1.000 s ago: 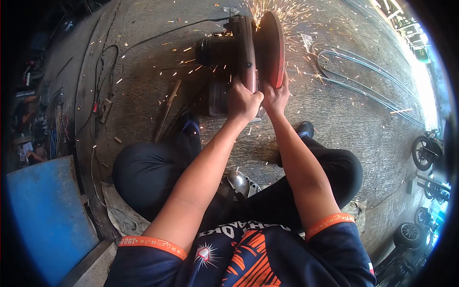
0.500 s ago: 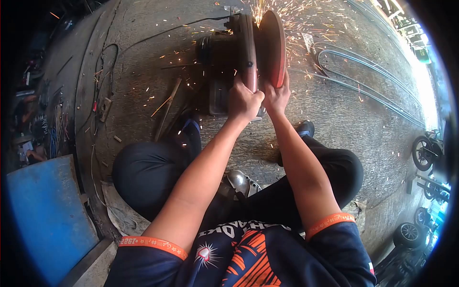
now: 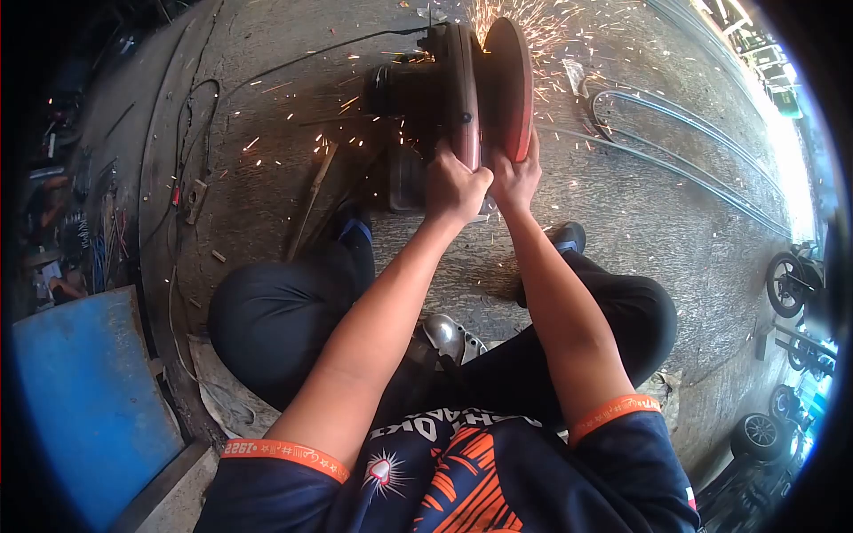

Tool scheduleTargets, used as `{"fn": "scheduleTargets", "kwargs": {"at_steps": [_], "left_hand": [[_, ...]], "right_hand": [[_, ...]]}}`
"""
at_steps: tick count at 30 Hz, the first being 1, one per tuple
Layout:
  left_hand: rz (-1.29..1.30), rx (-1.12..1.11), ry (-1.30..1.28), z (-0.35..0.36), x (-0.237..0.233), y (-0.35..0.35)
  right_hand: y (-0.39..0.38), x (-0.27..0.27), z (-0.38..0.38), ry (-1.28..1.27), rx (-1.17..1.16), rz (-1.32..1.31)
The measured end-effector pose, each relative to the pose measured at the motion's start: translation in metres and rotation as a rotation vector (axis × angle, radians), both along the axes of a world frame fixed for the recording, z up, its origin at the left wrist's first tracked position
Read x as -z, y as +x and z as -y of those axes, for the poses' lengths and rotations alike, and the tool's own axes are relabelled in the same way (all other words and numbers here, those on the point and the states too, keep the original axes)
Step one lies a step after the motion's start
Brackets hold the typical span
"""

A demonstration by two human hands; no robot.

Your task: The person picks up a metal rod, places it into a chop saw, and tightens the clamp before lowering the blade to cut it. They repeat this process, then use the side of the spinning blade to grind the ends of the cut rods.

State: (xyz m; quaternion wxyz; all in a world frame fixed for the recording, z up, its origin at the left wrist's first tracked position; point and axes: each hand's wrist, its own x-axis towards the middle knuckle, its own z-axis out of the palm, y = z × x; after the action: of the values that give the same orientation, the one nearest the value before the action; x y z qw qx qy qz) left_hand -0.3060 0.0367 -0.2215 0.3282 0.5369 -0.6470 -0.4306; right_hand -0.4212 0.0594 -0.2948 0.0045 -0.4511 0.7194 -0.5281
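Observation:
A dark cutting machine stands on the floor ahead, with a long narrow curved part at its right side. My left hand is closed round the lower end of that part. Beside it is a large round disc with a reddish rim, standing on edge. My right hand grips the disc's lower edge; some fingers are hidden behind it. Sparks fly from the gap between the disc and the curved part near the top.
Bent metal rods lie at the right. A black cable runs left from the machine. A stick lies left of my foot, and a silver metal piece between my legs. A blue panel is at lower left, wheels at far right.
The spark pattern differs, with more bright specks at the left of the machine. My hands, the disc and the machine have hardly moved.

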Motion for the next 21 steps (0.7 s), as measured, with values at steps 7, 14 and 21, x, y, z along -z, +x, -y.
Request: {"fn": "scheduleTargets", "kwargs": {"at_steps": [7,14,21], "left_hand": [[0.012,0.035,0.012,0.001,0.001,0.001],[0.025,0.029,0.001,0.000,-0.006,0.002],[0.002,0.015,0.021,-0.003,-0.012,0.002]], "right_hand": [[0.001,-0.006,0.000,0.009,0.011,0.176],[0.003,-0.011,0.000,0.026,0.017,0.228],[0.006,-0.018,-0.004,0.034,-0.021,0.259]]}}
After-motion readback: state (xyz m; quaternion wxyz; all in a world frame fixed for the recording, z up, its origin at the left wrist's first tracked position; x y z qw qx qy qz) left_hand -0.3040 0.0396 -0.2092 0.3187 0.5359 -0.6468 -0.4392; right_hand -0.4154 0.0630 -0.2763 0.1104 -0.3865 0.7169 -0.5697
